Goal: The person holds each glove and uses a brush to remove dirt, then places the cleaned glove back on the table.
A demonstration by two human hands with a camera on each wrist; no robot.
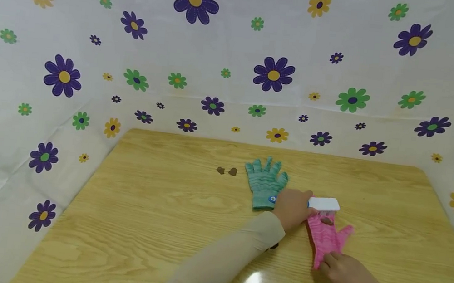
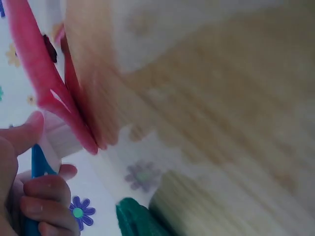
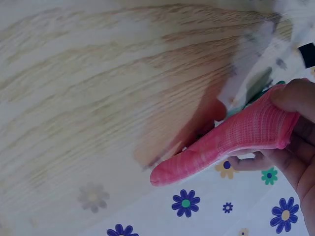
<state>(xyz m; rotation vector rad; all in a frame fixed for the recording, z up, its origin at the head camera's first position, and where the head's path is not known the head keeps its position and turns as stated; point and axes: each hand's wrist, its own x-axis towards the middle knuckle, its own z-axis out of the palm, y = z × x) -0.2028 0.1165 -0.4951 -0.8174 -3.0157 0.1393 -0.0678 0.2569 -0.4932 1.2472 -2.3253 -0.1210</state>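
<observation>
My left hand (image 1: 292, 208) grips the blue handle of a brush (image 1: 325, 204) with a white head, its bristles down against the finger end of a pink knit glove (image 1: 322, 235). A brown lump (image 1: 327, 221) lies on that glove just below the bristles. With thumb and fingers, my right hand (image 1: 343, 272) pinches the glove's cuff, which is lifted off the table in the right wrist view. Left of the pink glove, a teal glove (image 1: 264, 181) lies flat with its fingers spread, partly behind the brush handle's end.
Two small brown lumps, one of them a rounded piece (image 1: 232, 171), lie left of the teal glove. Everything rests on a wood-grain table (image 1: 142, 215). A white cloth (image 1: 228, 46) printed with flowers stands behind the table and along its sides.
</observation>
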